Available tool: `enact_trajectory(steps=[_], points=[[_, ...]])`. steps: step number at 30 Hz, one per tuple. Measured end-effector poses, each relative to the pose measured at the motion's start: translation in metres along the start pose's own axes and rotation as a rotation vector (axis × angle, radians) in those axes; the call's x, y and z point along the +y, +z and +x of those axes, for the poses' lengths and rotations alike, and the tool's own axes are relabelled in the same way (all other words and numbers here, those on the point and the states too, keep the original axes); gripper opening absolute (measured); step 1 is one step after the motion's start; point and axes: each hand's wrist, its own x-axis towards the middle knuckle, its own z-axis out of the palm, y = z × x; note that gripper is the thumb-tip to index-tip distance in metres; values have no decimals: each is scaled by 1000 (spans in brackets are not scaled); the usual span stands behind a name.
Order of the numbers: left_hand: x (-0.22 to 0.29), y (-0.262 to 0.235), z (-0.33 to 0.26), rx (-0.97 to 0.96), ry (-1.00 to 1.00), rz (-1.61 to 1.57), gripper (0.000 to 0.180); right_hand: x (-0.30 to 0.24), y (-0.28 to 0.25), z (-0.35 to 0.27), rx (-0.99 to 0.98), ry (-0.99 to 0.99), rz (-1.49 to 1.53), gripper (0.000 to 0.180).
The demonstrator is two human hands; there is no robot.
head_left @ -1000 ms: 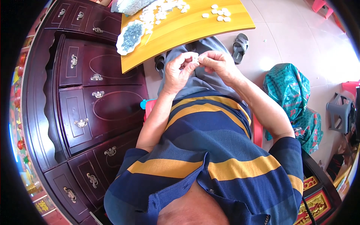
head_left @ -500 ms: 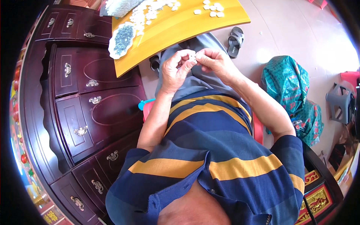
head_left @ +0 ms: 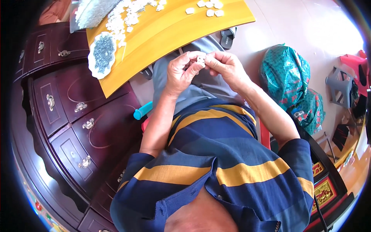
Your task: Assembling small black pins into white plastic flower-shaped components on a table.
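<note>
Over my lap, a small white piece (head_left: 201, 60) with dark holes in its face sits pinched between the thumb and fingers of my left hand (head_left: 179, 75). My right hand (head_left: 228, 69) is closed in a pinch right beside it, fingertips at the piece's right edge. Whatever those right fingertips hold, if anything, is too small to make out. Beyond my hands, a scalloped white dish (head_left: 92, 65) of thin grey metal bits stands at the left of the yellow table (head_left: 162, 42). Similar white pieces (head_left: 133, 17) lie scattered behind the dish, and a smaller group (head_left: 210, 12) lies farther right.
A clear bag (head_left: 92, 13) of pale pieces rests at the table's far left. Dark wooden drawers (head_left: 58, 104) line my left side. Green plastic bags (head_left: 286, 75), a grey stool (head_left: 340, 87) and a slipper (head_left: 228, 38) are on the floor to the right.
The view has shifted, so the table and dish appear farther left. The white piece shows more of its face, and my right fingertips sit slightly farther from it.
</note>
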Motion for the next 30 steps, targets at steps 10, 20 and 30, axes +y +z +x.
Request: enact_trajectory(steps=[10, 20, 30], points=[[-12, 1, 5, 34, -10, -79, 21, -3, 2, 7, 42, 22, -9, 19], [-5, 2, 17, 7, 79, -93, 17, -12, 4, 3, 44, -6, 4, 19], [-16, -1, 16, -1, -53, -98, 21, 0, 2, 8, 127, -57, -59, 20]])
